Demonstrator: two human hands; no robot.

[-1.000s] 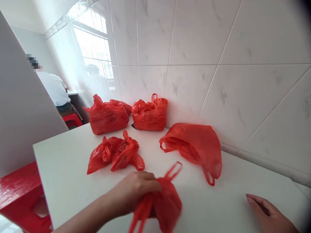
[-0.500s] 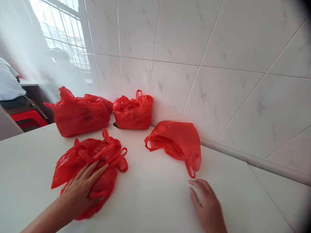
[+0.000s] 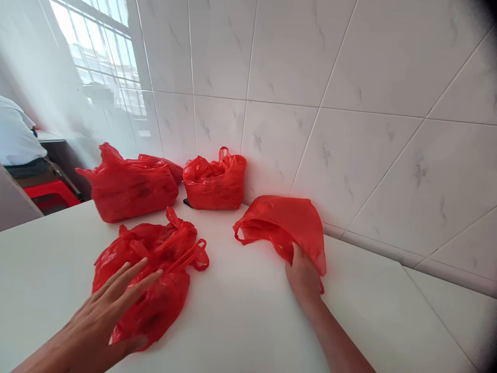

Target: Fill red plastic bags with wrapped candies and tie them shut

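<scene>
Red plastic bag (image 3: 283, 212) on the table (image 3: 240, 321) looks empty-ish, so probably feather-light, floppy, kinda slippery. I'd grab its loop handle (image 3: 236, 231). Right hand (image 3: 305, 280) is at its mouth, fingertips hidden, can't tell if they're pinching. Left hand (image 3: 99, 321) has fingers spread over crumpled bags (image 3: 166, 303). Back-left bag (image 3: 135, 194) and middle bag (image 3: 217, 191) bulge, contents unclear.

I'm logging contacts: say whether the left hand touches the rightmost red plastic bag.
No, only the right hand reaches the rightmost red plastic bag.
</scene>
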